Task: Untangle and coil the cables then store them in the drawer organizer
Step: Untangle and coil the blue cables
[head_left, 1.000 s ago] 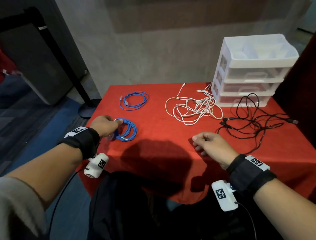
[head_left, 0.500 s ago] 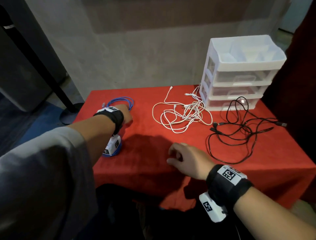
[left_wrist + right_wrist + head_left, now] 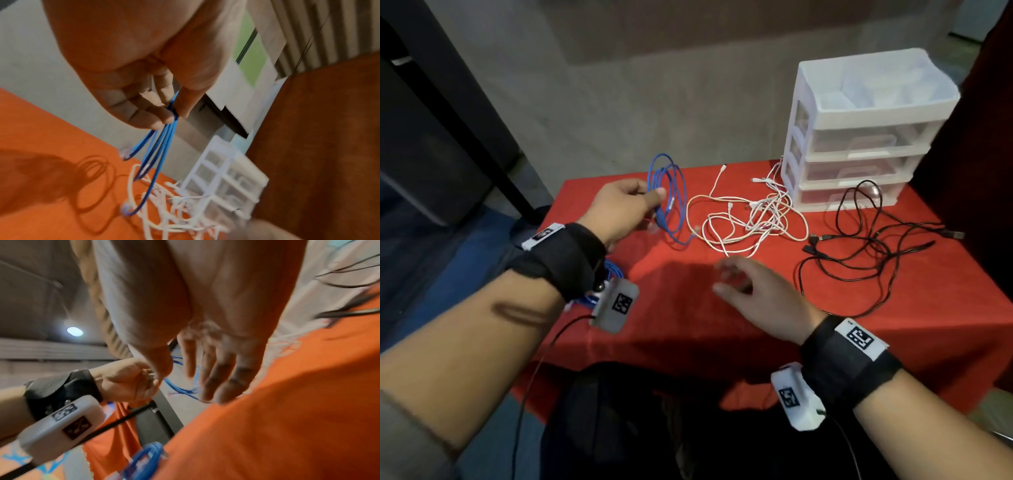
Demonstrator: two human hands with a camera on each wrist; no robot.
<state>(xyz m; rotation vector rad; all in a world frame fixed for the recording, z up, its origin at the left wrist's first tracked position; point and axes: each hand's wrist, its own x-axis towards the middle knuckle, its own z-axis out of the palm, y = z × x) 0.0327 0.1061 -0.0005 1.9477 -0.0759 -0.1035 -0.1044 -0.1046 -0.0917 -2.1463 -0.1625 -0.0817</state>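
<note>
My left hand (image 3: 625, 202) pinches a coiled blue cable (image 3: 669, 198) between thumb and fingers and holds it upright above the red table (image 3: 893, 329); the coil's loops (image 3: 156, 154) hang down from the fingertips. A second blue coil (image 3: 613, 270) lies on the table, mostly hidden under my left wrist. My right hand (image 3: 743, 287) hovers over the table's middle, fingers (image 3: 213, 374) spread and holding nothing. A tangle of white cables (image 3: 746, 222) lies beyond it, and a tangle of black cables (image 3: 866, 246) to the right. The white drawer organizer (image 3: 859, 130) stands at the back right, drawers closed.
The organizer's top tray (image 3: 869, 92) has open compartments. A grey wall runs behind the table. A dark post (image 3: 465, 113) stands at the left, off the table. The table's front edge is just below my wrists.
My left hand reached to the far blue coil, gripped it and lifted it upright off the table. My right hand rose and spread its fingers. The near coil stays on the table.
</note>
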